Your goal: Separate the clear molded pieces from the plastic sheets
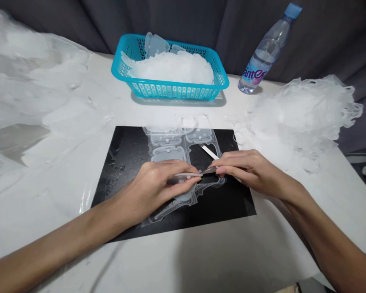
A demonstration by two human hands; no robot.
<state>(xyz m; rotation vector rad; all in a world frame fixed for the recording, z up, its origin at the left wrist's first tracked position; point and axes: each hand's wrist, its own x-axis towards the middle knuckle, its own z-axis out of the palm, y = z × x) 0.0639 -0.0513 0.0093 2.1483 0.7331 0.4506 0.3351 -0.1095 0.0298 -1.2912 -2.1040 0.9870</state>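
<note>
My left hand (166, 181) is closed in a pinch on a thin translucent plastic piece (183, 176), held edge-on above a black mat. My right hand (244, 167) grips a small metal-tipped tool (210, 170), its point meeting the piece's right end. Whether it is tweezers or a blade I cannot tell. Beneath both hands lies a translucent molded sheet (167, 154) with rounded panels and a cut-out opening at the right. A flat white strip (209, 151) slants over that opening towards my right fingers; its lower end is hidden.
The black mat (232, 203) rests on a white table (219, 256). Behind it stands a blue basket (171, 92) full of translucent pieces. To its right is a water bottle (259, 61). Piles of clear plastic sheets (33, 81) and trimmed scraps (305, 110) flank the mat.
</note>
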